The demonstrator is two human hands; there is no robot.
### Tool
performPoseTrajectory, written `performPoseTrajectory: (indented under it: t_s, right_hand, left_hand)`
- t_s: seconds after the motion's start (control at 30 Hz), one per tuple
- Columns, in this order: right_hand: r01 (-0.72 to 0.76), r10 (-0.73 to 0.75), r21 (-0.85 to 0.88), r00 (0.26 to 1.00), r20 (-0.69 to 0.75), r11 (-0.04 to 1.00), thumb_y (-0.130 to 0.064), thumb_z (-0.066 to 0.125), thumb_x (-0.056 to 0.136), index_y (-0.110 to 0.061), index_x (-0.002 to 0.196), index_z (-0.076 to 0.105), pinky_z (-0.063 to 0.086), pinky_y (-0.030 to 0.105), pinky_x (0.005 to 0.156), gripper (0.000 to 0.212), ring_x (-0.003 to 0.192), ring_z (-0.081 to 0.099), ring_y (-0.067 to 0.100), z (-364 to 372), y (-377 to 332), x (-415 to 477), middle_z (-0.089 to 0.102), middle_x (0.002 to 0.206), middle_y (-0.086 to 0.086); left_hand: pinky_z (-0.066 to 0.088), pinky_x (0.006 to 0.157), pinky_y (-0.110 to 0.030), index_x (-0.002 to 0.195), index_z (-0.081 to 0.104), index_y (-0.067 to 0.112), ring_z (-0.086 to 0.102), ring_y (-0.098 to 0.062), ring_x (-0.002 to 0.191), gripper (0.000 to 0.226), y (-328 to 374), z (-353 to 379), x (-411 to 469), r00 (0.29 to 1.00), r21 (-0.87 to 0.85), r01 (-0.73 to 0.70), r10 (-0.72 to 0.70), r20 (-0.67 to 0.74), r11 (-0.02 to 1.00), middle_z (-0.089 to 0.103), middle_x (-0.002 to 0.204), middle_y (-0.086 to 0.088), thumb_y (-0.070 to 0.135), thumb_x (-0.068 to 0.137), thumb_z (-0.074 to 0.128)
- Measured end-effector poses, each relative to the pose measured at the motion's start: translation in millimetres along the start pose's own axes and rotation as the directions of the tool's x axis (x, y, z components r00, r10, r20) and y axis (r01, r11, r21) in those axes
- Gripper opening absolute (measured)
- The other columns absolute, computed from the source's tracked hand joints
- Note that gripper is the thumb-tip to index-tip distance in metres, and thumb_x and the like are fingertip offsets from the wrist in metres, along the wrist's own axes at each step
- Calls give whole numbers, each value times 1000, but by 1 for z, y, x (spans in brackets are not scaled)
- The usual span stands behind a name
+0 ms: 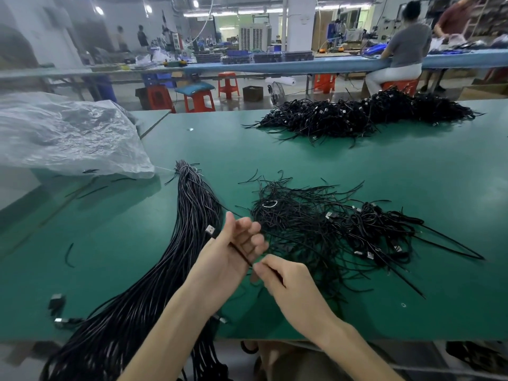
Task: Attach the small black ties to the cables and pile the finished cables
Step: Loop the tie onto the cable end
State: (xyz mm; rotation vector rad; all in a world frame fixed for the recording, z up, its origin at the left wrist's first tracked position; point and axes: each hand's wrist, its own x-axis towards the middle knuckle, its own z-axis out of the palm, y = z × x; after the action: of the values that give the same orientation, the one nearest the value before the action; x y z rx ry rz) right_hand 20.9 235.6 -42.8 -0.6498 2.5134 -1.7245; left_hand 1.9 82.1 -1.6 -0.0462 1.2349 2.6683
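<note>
Cable in left hand, black tie between fingers of right hand

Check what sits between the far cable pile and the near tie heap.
Head view: only bare green table between the far cable pile and the near tie heap.

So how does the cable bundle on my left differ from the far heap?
The cable bundle lies in straight strands side by side; the far heap is tangled loops. The bundle is tied together at its far end, the heap loose. The bundle hangs off the table; the heap sits on it. Both are black cables.
</note>
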Motion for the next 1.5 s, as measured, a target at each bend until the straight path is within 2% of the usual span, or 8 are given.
performPoseTrajectory:
  t_s: [0.13, 0.5, 0.7, 0.87, 1.0, 1.2, 1.33, 1.5]
  right_hand:
    - [-15, 14, 59, 1000, 14, 998, -47, 49, 103, -22, 71, 60, 27, 22, 50, 43, 48, 32, 6, -1, 3, -1, 44, 53, -9]
    - [-72, 63, 187, 997, 55, 980, -55, 46, 103, -24, 65, 57, 28, 25, 54, 50, 50, 34, 8, 3, 10, -4, 47, 54, -8]
    - [-43, 36, 43, 989, 141, 998, -68, 50, 96, -17, 68, 60, 30, 22, 50, 60, 48, 37, 6, -17, 13, 0, 48, 53, -9]
    - [-45, 36, -135, 997, -65, 990, -60, 52, 97, -24, 60, 60, 38, 22, 55, 52, 48, 45, 4, -49, 12, 14, 52, 50, -6]
    - [3, -16, -84, 988, -155, 996, -49, 54, 102, -28, 65, 66, 53, 46, 64, 44, 58, 56, 30, -45, -9, 28, 61, 60, 9]
    - [141, -117, 54, 945, -306, 989, -34, 54, 105, -27, 82, 66, 43, 20, 57, 27, 53, 51, 5, -34, -33, 32, 57, 59, -12]
    - [209, -233, -105, 910, -343, 972, -30, 53, 105, -25, 99, 63, 52, 23, 60, 13, 70, 69, 8, -25, -34, 24, 72, 79, -13]
    - [224, -233, -66, 911, -341, 972, -28, 51, 107, -28, 119, 52, 52, 19, 66, 12, 81, 72, 5, -9, -27, 14, 73, 87, -20]
  left_hand:
    - [27, 47, -22, 79, 56, 16, 24, -8, 52, 43, 5, 8, 4, 998, 29, 36, -37, 55, 999, 27, 67, 7, 53, 102, 48]
    - [36, 55, -23, 95, 62, 10, 36, -12, 56, 38, -4, 9, 4, 990, 214, -22, -7, 138, 977, 43, 75, 0, 42, 107, 46]
    - [36, 47, -17, 84, 59, 13, 33, -7, 43, 47, 24, -3, -8, 898, 432, -66, -135, 420, 900, 43, 63, 3, 54, 103, 49]
    - [38, 46, -28, 99, 70, 5, 50, -16, 44, 51, 37, -3, -21, 608, 849, -230, -611, 507, 476, 69, 74, -1, 43, 111, 38]
    - [46, 66, -13, 108, 70, 4, 62, -9, 60, 46, 14, 10, -16, 735, 933, -304, -576, 357, 192, 73, 77, 6, 38, 111, 39]
    - [54, 93, -30, 125, 65, 4, 69, -19, 112, 49, -9, 11, -12, 898, 784, -189, -219, 382, 591, 74, 118, -14, 26, 113, 23]
    - [47, 104, -20, 119, 71, 32, 63, -8, 124, 42, -18, 9, -11, 928, 623, -93, -160, 338, 776, 72, 125, 8, 42, 108, 32]
    - [43, 113, -35, 139, 59, 6, 53, -24, 137, 62, -30, 6, 0, 956, 261, -3, -73, 283, 965, 63, 140, -12, 53, 106, 34]
